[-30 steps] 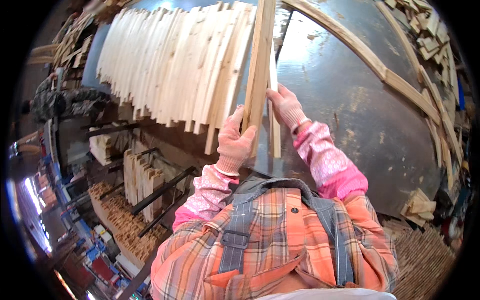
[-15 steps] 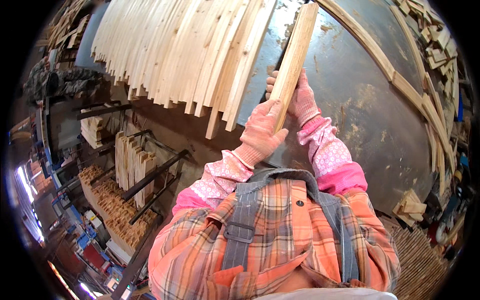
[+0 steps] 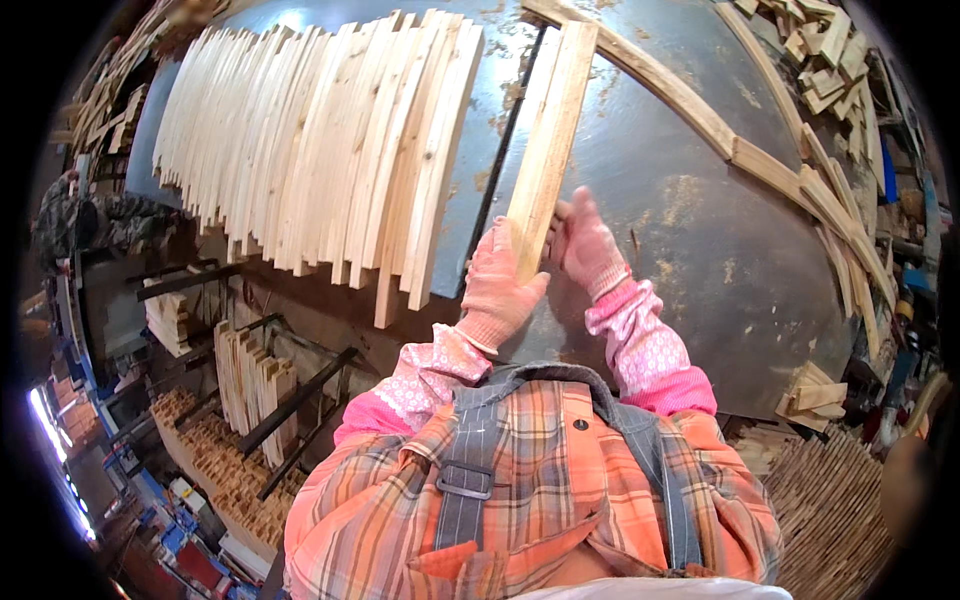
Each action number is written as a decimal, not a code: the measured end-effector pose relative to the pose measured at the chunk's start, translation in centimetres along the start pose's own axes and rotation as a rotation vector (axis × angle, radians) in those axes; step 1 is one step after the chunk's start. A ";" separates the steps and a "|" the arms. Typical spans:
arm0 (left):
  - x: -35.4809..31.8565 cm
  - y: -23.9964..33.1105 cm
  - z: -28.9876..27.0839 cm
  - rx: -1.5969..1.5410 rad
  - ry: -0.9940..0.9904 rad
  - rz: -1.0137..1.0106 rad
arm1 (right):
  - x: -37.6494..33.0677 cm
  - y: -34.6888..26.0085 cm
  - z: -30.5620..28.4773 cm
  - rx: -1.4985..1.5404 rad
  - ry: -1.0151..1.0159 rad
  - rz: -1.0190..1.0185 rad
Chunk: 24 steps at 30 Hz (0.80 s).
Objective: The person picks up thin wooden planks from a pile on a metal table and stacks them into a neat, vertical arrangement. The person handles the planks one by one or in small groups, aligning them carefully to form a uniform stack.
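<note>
- Both our hands, in pink gloves, are closed on the near end of a pale wood plank (image 3: 548,150): left hand (image 3: 497,290) wraps it from the left, right hand (image 3: 585,248) presses its right edge, fingers curled on.
- Plank runs from the grip away to the far side, slightly tilted right, lying on the table w/ its left edge along a dark slot (image 3: 508,140) in the top.
- Surface: big grey metal table (image 3: 700,240), rusty patches, sawdust smears. Room around is a crowded wood workshop; floor far below at left.
- Left of the plank, just across the slot: a wide row of thin pale slats (image 3: 320,150), laid side by side, near ends overhanging the table edge.
- Right of the grip: long curved-looking wood rail (image 3: 760,160) crossing the table, well apart from our hands.
- Far right corner: heap of short offcuts (image 3: 815,60); a few more blocks (image 3: 815,390) at the near right edge.
- Below left: racks w/ upright slat bundles (image 3: 250,370) & small blocks (image 3: 215,465).
- Nothing sits betw. our hands & the plank; slats are the nearest neighbour.
</note>
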State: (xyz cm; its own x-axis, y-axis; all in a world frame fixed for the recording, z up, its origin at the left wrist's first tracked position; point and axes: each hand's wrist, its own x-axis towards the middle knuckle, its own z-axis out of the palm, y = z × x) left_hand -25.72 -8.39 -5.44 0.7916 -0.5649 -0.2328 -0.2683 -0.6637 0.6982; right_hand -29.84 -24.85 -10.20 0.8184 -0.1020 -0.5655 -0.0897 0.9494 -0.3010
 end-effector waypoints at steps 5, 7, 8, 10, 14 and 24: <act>1.5 2.5 2.3 0.043 -0.075 -0.025 | -3.1 -2.2 -1.4 -0.397 0.068 -0.049; 2.0 3.2 3.0 0.024 -0.091 -0.022 | -3.5 -3.4 -1.9 -0.465 0.113 -0.021; 2.1 3.5 3.3 0.003 -0.125 -0.050 | -3.7 -3.9 -2.2 -0.456 0.127 -0.028; 2.4 3.9 4.1 -0.018 -0.159 -0.095 | -4.1 -4.7 -2.8 -0.421 0.097 -0.029; 3.1 4.3 5.3 -0.011 -0.104 -0.133 | -4.6 -6.0 -3.2 -0.490 0.158 0.097; 4.0 1.5 2.6 -2.097 -0.644 -0.545 | 4.0 -29.9 -5.6 -2.244 0.837 -0.443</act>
State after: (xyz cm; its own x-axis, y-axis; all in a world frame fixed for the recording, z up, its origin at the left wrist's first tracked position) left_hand -24.35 -12.88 -7.08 0.2229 -0.8870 -0.4044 0.9560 0.2800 -0.0872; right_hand -27.09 -55.31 -7.79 0.7022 -0.6946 -0.1563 -0.7117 -0.6906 -0.1287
